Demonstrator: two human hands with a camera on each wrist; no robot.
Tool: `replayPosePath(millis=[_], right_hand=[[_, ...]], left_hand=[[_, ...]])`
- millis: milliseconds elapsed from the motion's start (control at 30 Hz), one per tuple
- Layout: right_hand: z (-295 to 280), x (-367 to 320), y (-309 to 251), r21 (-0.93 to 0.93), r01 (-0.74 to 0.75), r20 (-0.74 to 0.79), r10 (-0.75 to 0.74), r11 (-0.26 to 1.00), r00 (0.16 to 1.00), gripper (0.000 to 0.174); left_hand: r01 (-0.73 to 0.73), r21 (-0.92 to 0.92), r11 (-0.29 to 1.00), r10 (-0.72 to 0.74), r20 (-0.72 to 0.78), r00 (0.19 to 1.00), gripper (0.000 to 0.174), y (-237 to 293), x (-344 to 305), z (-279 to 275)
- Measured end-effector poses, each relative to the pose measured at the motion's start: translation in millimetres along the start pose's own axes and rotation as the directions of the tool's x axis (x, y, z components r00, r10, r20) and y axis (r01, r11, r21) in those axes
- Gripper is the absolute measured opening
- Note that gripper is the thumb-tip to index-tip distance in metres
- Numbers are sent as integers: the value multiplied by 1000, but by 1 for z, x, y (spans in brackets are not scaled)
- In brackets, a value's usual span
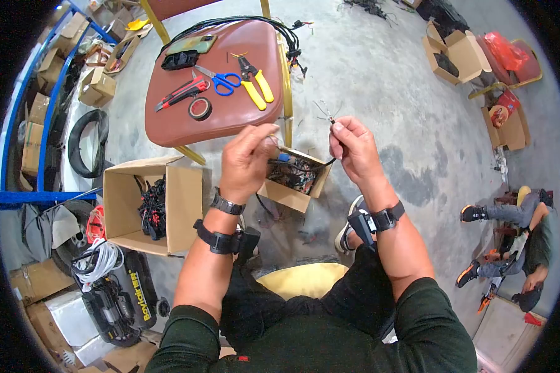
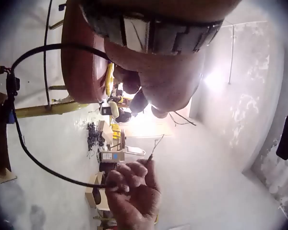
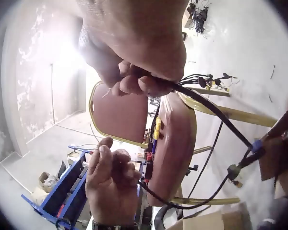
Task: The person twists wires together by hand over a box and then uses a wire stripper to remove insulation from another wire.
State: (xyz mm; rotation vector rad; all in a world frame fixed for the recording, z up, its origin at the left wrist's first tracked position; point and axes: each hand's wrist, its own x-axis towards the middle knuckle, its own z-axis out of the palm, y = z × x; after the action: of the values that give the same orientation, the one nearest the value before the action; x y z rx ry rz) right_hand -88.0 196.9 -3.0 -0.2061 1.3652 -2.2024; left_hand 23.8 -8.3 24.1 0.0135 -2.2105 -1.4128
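Note:
My right hand (image 1: 358, 148) pinches a black cable (image 1: 325, 165) near its end, where several thin wire ends (image 1: 325, 112) fan out above the fingertips. My left hand (image 1: 246, 158), fingers curled, grips another end of black cable (image 2: 53, 46); thin dark wires (image 2: 183, 118) poke out past its fingers in the left wrist view. Between the hands the cable hangs in a loop with a blue-banded joint (image 3: 256, 145) and a small connector (image 3: 234, 171). The loop passes over a small open carton (image 1: 286, 196) of tangled parts.
Ahead, a brown chair seat (image 1: 230, 118) bears yellow wire strippers (image 1: 255, 84), blue scissors (image 1: 221, 79), a red utility knife (image 1: 182, 93), black tape (image 1: 200, 109) and a bundle of black cables (image 1: 243, 23). A carton (image 1: 183, 211) of dark cables stands at left, beside a compressor (image 1: 115, 298).

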Motion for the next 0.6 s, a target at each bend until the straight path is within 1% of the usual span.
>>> replayPosePath(millis=[33,100,167,200,300,400,500,600], right_hand=[[1,0,1,47,-23,38,21,999,999,10],[4,-3,3,142,-73,109,58,987,992,9],[8,-6,5,159,-87,132,67,983,989,10],[11,-6,6,167,-95,145,71,981,987,10],[13,-7,10,28,-113,138,108,993,985,10],[16,-6,19,-239,-80,75,101,968,992,9],[16,-5,26,-424,-56,60,90,904,994,9],[20,-7,22,-616,17,83,44,788,996,10]], left_hand=[[59,-38,998,-56,64,996,17,0,-1,3],[89,-104,991,-75,135,988,19,-6,-4,11],[119,-161,980,-87,195,977,19,-5,-7,18],[160,-193,968,-110,245,963,20,-6,-9,20],[88,-176,980,-36,280,959,23,-3,-10,24],[36,-300,953,22,190,981,22,8,-11,25],[179,-558,810,-150,98,984,21,12,-21,24],[60,-348,936,-106,-114,988,18,13,-14,22]])
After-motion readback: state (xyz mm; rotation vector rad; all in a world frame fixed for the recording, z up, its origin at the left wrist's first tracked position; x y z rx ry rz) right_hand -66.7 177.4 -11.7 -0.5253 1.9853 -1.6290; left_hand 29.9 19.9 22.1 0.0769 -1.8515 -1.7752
